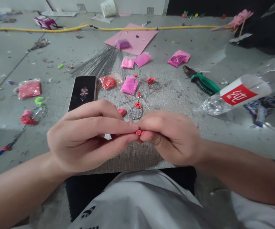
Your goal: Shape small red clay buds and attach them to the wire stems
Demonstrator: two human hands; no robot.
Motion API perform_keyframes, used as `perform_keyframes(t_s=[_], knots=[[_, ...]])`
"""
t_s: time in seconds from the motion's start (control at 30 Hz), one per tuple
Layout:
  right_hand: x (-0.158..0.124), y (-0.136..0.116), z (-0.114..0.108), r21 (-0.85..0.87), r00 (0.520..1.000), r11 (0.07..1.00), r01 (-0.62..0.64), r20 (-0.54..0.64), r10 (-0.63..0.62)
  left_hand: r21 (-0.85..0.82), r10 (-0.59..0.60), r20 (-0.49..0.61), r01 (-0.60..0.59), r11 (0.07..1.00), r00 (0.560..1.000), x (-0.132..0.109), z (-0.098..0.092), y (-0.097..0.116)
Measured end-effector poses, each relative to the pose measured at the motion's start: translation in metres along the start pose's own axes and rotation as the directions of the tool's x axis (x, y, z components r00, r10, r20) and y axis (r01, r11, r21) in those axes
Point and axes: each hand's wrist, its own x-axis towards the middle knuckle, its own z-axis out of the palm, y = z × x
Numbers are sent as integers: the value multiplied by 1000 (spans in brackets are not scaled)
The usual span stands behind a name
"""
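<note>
Between the fingertips of both hands is a small red clay rose (138,132). My left hand (92,133) pinches it from the left with thumb and fingers. From the right, my right hand (173,136) grips it between thumb and curled forefinger. Just beyond the fingers lie a wire ring with a red clay flower (137,105) and a lump of red clay (122,112), partly hidden by my left hand. Farther back sits another wire piece with a red flower (151,80).
A phone (83,92) lies behind my left hand. Clay packets (130,85) are scattered around a bundle of thin wires (99,62). Green-handled pliers (203,81) and a plastic bottle (239,90) lie at right. A yellow cable (128,28) crosses the back.
</note>
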Motion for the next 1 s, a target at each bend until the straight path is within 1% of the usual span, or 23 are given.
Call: perform_keyframes(t_s=[0.23,0.33,0.43,0.53,0.63,0.77,1.0], knots=[[0,0,-1,-8,1000,1000,-1,8,1,10,25,4,-25,1000,1000,1,-1,-1],[0,-1,-1,-5,1000,1000,-2,6,2,26,-6,14,5,1000,1000,2,-2,1],[0,-1,-1,-9,1000,1000,0,-3,0,2,-14,23,14,1000,1000,2,-2,2],[-1,-1,-1,-6,1000,1000,7,-12,-7,-29,-46,33,47,998,998,2,-1,2],[-1,0,0,2,1000,1000,13,-20,-13,-71,-36,27,37,997,999,3,0,1],[-1,1,2,9,999,1000,20,-41,-20,-103,-60,27,63,993,998,3,0,1],[-1,0,0,-19,999,1000,22,-23,-22,-117,-64,27,66,991,998,1,-1,2]])
